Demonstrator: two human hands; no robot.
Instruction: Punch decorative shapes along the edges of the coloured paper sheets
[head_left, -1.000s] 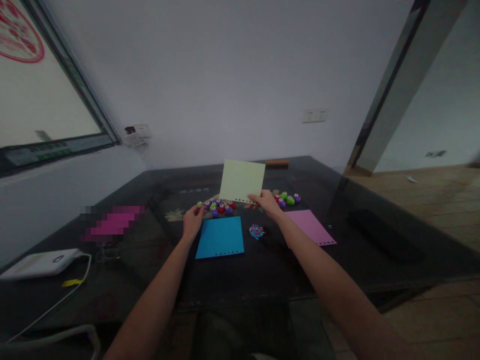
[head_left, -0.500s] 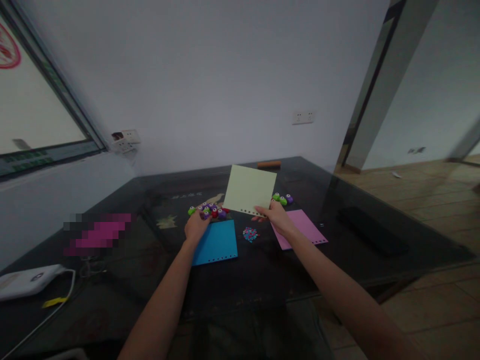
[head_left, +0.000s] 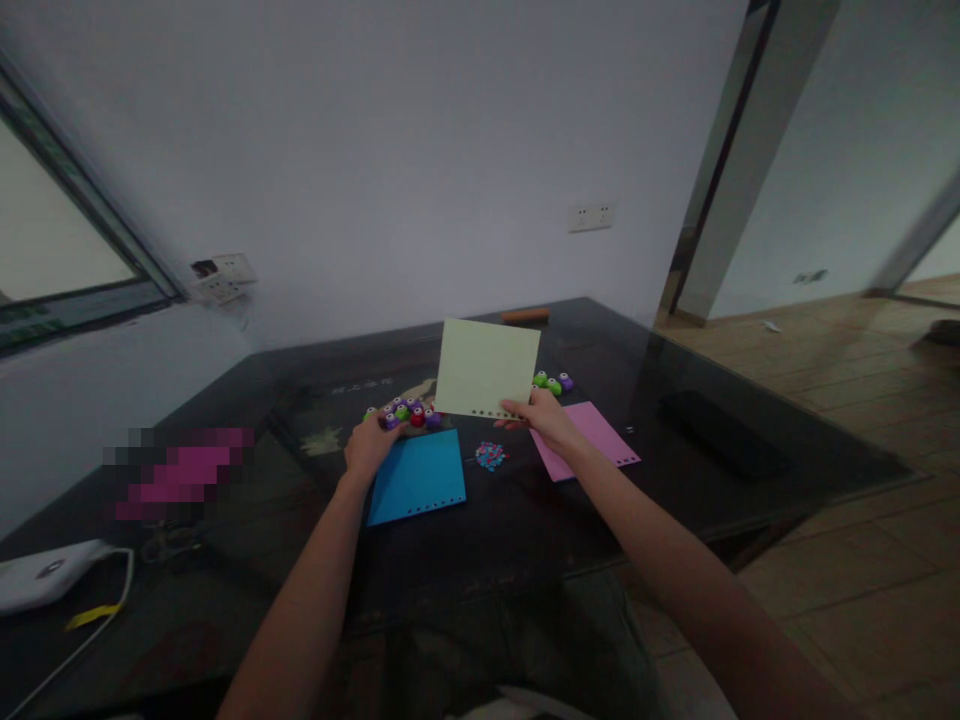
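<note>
A pale yellow-green sheet of paper (head_left: 487, 365) with punched holes along its lower edge is held up above the table. My right hand (head_left: 544, 418) pinches it at the lower right corner, thumb in front. On the left, my left hand (head_left: 367, 446) rests at the top left corner of a blue punched sheet (head_left: 420, 475), thumb and fingers apart around the near side of a cluster of small purple, green and red eyeball-like toys (head_left: 403, 412). Its fingertips are partly hidden, so contact is unclear. Below my right hand lies a pink punched sheet (head_left: 589, 440).
Between the sheets is a pile of tiny pink and blue pieces (head_left: 491, 456). More green and purple toys (head_left: 553, 384) sit behind the pale sheet. A black case (head_left: 720, 435) lies right, an orange-brown bar (head_left: 525, 316) at the back, a white device with a cable (head_left: 52, 575) left.
The view has shifted slightly, moving everything a little left and up in the picture. The pale sheet is still in my right hand, and my left hand stays by the toys.
</note>
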